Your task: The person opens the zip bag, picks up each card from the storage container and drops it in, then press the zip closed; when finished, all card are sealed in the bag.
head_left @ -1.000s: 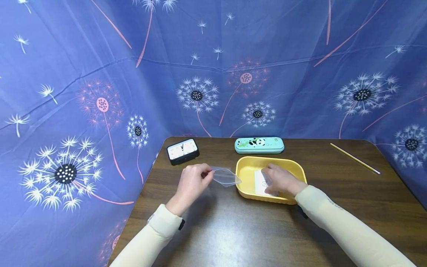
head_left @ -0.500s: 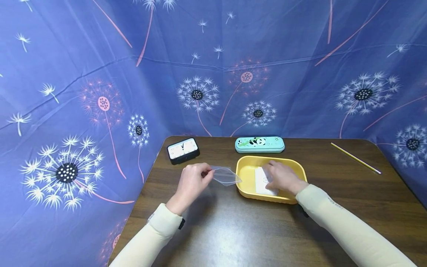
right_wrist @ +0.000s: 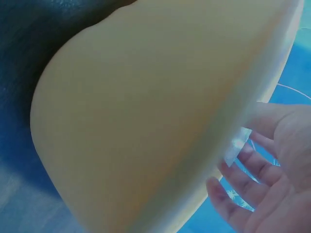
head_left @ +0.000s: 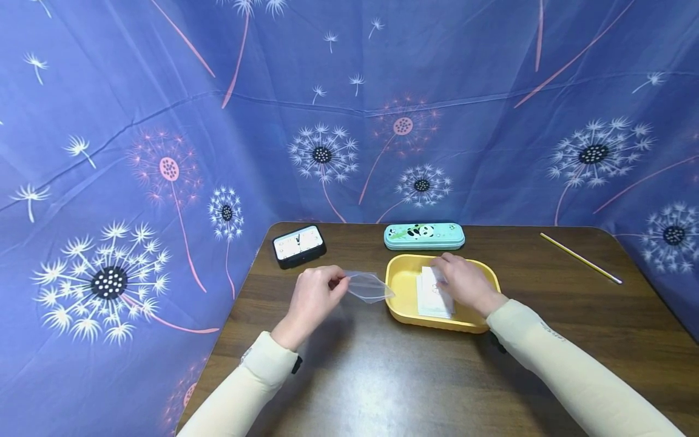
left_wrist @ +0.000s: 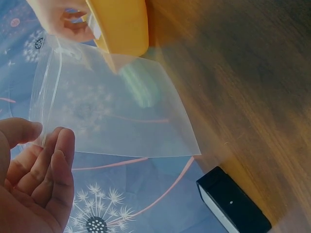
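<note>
Left hand (head_left: 317, 297), fingers narrow, pinches the clear bag (head_left: 368, 287) just beside the yellow tray (head_left: 401, 290), while the right hand (head_left: 464, 282) seems to pinch a white sheet (head_left: 430, 282), newly shifted askew of the paper (head_left: 434, 315) beneath it inside the tray, so separating it looks under way.

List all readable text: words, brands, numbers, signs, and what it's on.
Nothing reads clearly.
Clock: dial marks, too small to read.
White papers: faint dark print, too small to read.
Right sleeve: dark lettering, too blurred to read.
Left sleeve: dark marks at the cuff, also illegible.
Pencil case: panda picture, no legible words.
</note>
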The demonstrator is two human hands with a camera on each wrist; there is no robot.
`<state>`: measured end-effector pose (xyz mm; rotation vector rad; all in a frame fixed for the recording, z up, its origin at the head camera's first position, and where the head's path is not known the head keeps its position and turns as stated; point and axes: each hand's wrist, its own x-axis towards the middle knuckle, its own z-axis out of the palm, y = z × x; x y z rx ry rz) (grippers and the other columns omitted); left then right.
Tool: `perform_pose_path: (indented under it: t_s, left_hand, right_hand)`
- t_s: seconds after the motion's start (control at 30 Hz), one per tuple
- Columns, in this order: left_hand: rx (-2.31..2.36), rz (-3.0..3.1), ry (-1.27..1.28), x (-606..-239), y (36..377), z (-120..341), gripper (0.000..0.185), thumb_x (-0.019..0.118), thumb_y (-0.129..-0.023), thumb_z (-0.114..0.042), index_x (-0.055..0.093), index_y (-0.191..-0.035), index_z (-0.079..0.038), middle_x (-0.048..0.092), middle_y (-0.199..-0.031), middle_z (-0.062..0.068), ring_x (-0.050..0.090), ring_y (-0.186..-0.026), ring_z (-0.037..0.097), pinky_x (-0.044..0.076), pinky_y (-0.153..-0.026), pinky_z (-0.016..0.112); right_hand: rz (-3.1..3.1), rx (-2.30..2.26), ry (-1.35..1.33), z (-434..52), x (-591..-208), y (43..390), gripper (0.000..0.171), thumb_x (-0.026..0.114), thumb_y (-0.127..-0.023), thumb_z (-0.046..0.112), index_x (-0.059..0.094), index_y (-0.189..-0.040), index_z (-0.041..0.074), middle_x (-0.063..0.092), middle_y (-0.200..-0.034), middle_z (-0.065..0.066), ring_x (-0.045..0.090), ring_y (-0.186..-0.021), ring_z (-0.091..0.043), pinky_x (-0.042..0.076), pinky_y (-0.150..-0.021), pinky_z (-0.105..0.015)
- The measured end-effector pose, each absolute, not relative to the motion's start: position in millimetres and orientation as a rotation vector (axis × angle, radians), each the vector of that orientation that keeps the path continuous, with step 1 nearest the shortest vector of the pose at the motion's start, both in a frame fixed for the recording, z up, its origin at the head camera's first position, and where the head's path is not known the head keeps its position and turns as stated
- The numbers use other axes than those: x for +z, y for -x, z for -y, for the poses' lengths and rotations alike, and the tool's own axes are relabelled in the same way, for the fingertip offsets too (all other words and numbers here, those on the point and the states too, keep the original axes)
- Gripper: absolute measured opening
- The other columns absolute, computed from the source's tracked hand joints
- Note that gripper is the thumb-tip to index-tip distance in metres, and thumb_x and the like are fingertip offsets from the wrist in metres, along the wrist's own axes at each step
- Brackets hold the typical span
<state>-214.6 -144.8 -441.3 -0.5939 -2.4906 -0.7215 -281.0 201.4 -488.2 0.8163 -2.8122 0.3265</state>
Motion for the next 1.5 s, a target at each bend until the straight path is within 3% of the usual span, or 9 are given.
perform_pose_path:
  t_s: [0.27, 0.47, 0.57, 0.7, 0.83, 1.5]
  left_hand:
    - [-0.727, 2.488, 0.591, -436.4, 213.7, 144.7, 0.005, 0.077, -0.09, -0.011, 0.08, -0.087, -0.012, 0.071, -0.073, -0.007, 0.057, -0.058, 0.002, 0.048, -0.057, 0.025]
    - [-0.697, 2.471, 0.587, -435.5, 215.5, 144.1, 0.008, 0.078, -0.088, -0.01, 0.077, -0.081, -0.015, 0.068, -0.069, -0.01, 0.056, -0.057, 0.002, 0.048, -0.057, 0.027]
    - [-0.699, 2.48, 0.579, -434.7, 215.7, 144.0, 0.009, 0.077, -0.088, -0.01, 0.077, -0.081, -0.015, 0.068, -0.069, -0.01, 0.056, -0.058, 0.002, 0.048, -0.057, 0.027]
    - [-0.701, 2.495, 0.573, -433.3, 216.1, 143.7, 0.009, 0.077, -0.089, -0.009, 0.078, -0.082, -0.015, 0.068, -0.07, -0.01, 0.057, -0.058, 0.002, 0.048, -0.057, 0.027]
    - [-0.708, 2.499, 0.572, -431.3, 216.0, 142.3, 0.009, 0.076, -0.089, -0.008, 0.078, -0.083, -0.015, 0.068, -0.07, -0.01, 0.056, -0.058, 0.002, 0.048, -0.057, 0.027]
    - [-0.685, 2.503, 0.547, -424.8, 215.3, 135.6, 0.012, 0.075, -0.089, -0.01, 0.077, -0.079, -0.016, 0.066, -0.066, -0.01, 0.052, -0.053, 0.002, 0.045, -0.053, 0.028]
  right_hand:
    - [2.696, 0.307, -0.828, -204.4, -474.4, 278.2, 0.018, 0.078, -0.086, -0.001, 0.075, -0.103, 0.0, 0.071, -0.093, -0.012, 0.07, -0.082, -0.032, 0.057, -0.07, -0.049]
    - [2.733, 0.382, -0.803, -204.7, -460.6, 271.6, 0.01, 0.076, -0.088, 0.002, 0.076, -0.098, 0.005, 0.074, -0.089, -0.007, 0.069, -0.077, -0.026, 0.056, -0.066, -0.047]
    - [2.779, 0.4, -0.791, -203.7, -454.5, 268.3, 0.005, 0.076, -0.09, 0.004, 0.076, -0.093, 0.008, 0.07, -0.084, -0.002, 0.063, -0.071, -0.018, 0.053, -0.063, -0.043]
    - [2.82, 0.419, -0.775, -202.1, -448.6, 262.9, 0.01, 0.074, -0.091, 0.007, 0.071, -0.085, 0.014, 0.06, -0.075, 0.005, 0.051, -0.065, -0.014, 0.044, -0.057, -0.036]
    - [2.823, 0.44, -0.765, -201.3, -444.2, 256.3, 0.016, 0.071, -0.09, 0.007, 0.065, -0.079, 0.017, 0.054, -0.071, 0.006, 0.047, -0.064, -0.014, 0.039, -0.056, -0.034]
    - [2.526, 0.528, -0.776, -201.7, -425.8, 231.0, 0.004, 0.073, -0.088, 0.01, 0.071, -0.087, 0.014, 0.07, -0.088, 0.001, 0.063, -0.078, -0.019, 0.053, -0.066, -0.043]
